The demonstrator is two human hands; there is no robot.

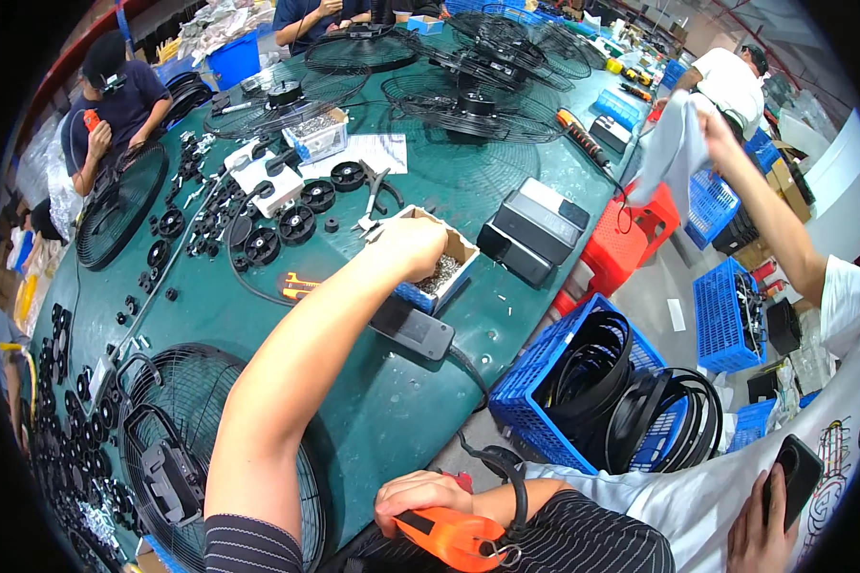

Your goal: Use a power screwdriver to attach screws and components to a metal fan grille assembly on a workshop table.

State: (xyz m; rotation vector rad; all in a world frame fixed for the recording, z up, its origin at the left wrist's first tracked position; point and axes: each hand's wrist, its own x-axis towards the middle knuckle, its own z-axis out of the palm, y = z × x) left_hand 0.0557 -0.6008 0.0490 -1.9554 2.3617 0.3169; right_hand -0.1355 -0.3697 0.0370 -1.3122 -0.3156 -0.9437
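While working across the green table, set the reach low and relax the elbow. With the left forearm passing above the black fan unit at lower left, avoid leaning on the wire guard. Locate the open box toward the middle of the table; avoid pressing on the rim, to prevent tipping. Note the right hand, closed around the orange tool, well apart from the box; hold the tool away from the table edge to prevent knocks. Watch the black power adapter just beside the near end of the box, and avoid snagging the cord. Enter the box from above with the left hand; cannot tell open from pinching in this view, with fingertips hidden. Find the small metal fasteners loose inside the box, exposed beside the hand. Preferably pinch only a few from the top layer, lift straight up before swinging clear, then check for strays such as the pale bits right of the box.
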